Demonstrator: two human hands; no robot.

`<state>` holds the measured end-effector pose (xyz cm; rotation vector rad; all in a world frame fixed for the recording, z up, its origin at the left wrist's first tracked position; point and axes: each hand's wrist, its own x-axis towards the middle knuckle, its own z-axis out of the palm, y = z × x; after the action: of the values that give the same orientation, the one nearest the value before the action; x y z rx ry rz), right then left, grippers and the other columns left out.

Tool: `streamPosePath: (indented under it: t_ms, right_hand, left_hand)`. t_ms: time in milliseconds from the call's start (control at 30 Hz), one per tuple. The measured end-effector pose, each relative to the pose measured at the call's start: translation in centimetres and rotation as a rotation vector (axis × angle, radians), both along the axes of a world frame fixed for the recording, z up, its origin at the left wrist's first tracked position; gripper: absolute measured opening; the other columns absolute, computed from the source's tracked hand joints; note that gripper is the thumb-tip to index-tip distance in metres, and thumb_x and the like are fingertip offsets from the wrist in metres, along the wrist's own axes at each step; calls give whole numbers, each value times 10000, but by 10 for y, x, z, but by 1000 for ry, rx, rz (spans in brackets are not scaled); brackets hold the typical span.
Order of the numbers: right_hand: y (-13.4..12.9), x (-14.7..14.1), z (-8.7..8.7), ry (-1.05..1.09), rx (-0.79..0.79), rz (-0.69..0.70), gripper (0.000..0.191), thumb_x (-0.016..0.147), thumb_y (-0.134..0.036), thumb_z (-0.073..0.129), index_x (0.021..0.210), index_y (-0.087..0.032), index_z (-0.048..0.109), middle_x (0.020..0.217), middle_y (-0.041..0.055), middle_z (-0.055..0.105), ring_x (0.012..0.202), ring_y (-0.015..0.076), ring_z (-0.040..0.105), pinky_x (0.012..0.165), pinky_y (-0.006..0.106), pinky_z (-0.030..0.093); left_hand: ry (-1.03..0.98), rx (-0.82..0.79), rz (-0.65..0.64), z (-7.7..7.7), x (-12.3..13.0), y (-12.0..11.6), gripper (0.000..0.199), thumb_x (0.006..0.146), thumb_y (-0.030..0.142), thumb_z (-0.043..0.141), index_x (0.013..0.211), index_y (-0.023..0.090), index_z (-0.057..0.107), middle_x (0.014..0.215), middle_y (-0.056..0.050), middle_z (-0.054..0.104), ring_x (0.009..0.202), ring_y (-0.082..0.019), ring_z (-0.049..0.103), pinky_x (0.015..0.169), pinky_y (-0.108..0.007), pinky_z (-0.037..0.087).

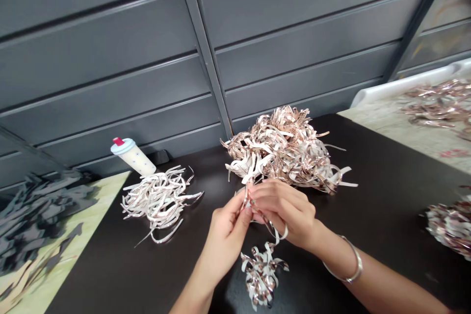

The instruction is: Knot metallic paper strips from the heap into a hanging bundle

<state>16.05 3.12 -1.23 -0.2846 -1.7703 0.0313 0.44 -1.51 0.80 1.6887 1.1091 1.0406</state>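
Note:
Both hands meet over the middle of the dark table, fingers closed on thin metallic rose-gold and white strips (247, 195). My left hand (230, 228) pinches them between thumb and fingers. My right hand (289, 208), with a silver bangle at the wrist, has its fingers bent over the same strips; its fingertips are partly hidden. Below the hands, a hanging or lying bunch of curled strips (260, 274) shows; I cannot tell whether it joins the held ones. Just beyond my hands is a large heap of rose-gold strips (287, 149).
A looser pile of white strips (158, 201) lies left on the dark table (121, 274). Behind it a pale cup with a red-tipped lid (134, 157) leans. Dark scraps (40, 221) lie far left. More shiny strips (451, 225) sit at right. A grey panelled wall (294, 34) stands behind.

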Motion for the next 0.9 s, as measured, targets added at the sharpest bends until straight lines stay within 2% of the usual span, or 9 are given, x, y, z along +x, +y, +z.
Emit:
streamPosePath:
  t_ms: [167, 267, 367, 500, 600, 667, 767, 833, 900]
  right_hand:
    - [3, 9, 10, -151, -72, 123, 142, 913, -151, 511, 951, -159, 648, 946, 110, 719, 995, 213, 666, 842, 385, 579]
    - [5, 26, 18, -375, -140, 98, 263, 885, -60, 488, 1074, -164, 639, 1173, 126, 649, 1173, 220, 568, 964, 407, 519]
    - [9, 41, 21, -443, -254, 20, 443, 847, -6, 463, 1233, -197, 571, 1264, 114, 596, 1231, 232, 520, 1002, 434, 489]
    - [15, 38, 14, 16, -444, -14, 418, 863, -70, 517, 1238, -250, 547, 1049, 65, 679, 978, 189, 662, 830, 346, 580]
    - [14, 25, 11, 259, -535, 90, 342, 864, -209, 613, 1200, -240, 559, 906, 38, 676, 802, 153, 684, 701, 272, 585]
    - [10, 21, 15, 175, -533, 206, 275, 866, -376, 620, 1080, -204, 631, 856, 45, 681, 775, 153, 677, 704, 274, 569]
    - [1, 26, 26, -51, -513, 425, 518, 857, -625, 473, 877, -152, 685, 756, 64, 694, 713, 156, 666, 673, 277, 545]
    - [-4, 31, 31, -148, -494, 431, 484, 866, -591, 487, 845, -148, 681, 704, 51, 691, 658, 141, 655, 633, 255, 531]
    - [-5, 32, 30, -165, -422, 251, 242, 905, -373, 569, 888, -154, 671, 720, 40, 694, 667, 134, 649, 636, 243, 521]
  left_hand:
    - [41, 60, 77, 0, -1, -1, 382, 944, 292, 457, 1296, 170, 545, 748, -15, 694, 672, -136, 637, 722, -248, 517]
    - [86, 117, 170, 0, -2, 0, 356, 946, 277, 443, 1252, 156, 581, 631, 14, 629, 572, -112, 571, 640, -227, 493]
    - [119, 182, 271, -2, -5, 1, 336, 941, 259, 450, 1226, 162, 599, 744, -11, 673, 538, -88, 515, 581, -206, 463]
    - [157, 260, 263, -5, -5, -2, 341, 931, 236, 471, 1244, 180, 596, 835, -35, 704, 560, -91, 512, 589, -205, 467]
    - [176, 284, 215, -6, -2, -4, 330, 924, 224, 479, 1219, 182, 620, 784, -28, 668, 568, -91, 524, 586, -198, 467]
    - [165, 260, 194, -5, 0, -5, 328, 921, 231, 484, 1211, 175, 628, 697, -10, 622, 552, -92, 516, 569, -195, 460]
    - [105, 195, 190, -2, 0, -5, 326, 918, 255, 490, 1192, 164, 641, 660, -6, 605, 551, -98, 512, 557, -201, 455]
    - [50, 151, 191, 0, -1, -5, 324, 919, 270, 487, 1178, 163, 648, 680, -15, 620, 567, -101, 518, 554, -200, 448]
    - [-1, 106, 180, 2, -1, -6, 314, 923, 278, 481, 1158, 164, 657, 675, -12, 619, 562, -94, 507, 539, -189, 430]
